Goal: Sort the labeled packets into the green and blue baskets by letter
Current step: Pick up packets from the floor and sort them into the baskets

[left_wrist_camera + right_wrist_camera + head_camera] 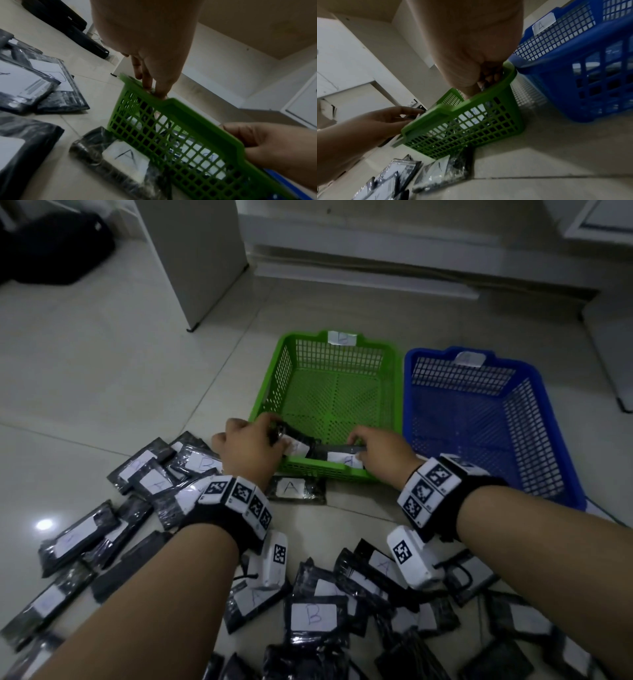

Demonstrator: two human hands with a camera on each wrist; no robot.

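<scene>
The green basket (274, 381), tagged B on its far rim, stands beside the blue basket (407, 392), tagged A (542, 25). Both of my hands are over the green basket's near edge. My left hand (250, 446) pinches one end of a black packet (298, 440) with a white label, tilted inside the basket. My right hand (380, 450) grips a second black packet (342, 458) low in the basket; its label letter is unclear. Through the green mesh (171, 135) both white labels show. In the right wrist view my fingers (488, 78) curl over the green rim (462, 108).
Several black labelled packets lie on the tiled floor around my forearms, one marked A (291, 487) against the green basket's front and one marked B (313, 616) nearer me. A white cabinet (198, 261) and a black bag (51, 248) stand at the back left.
</scene>
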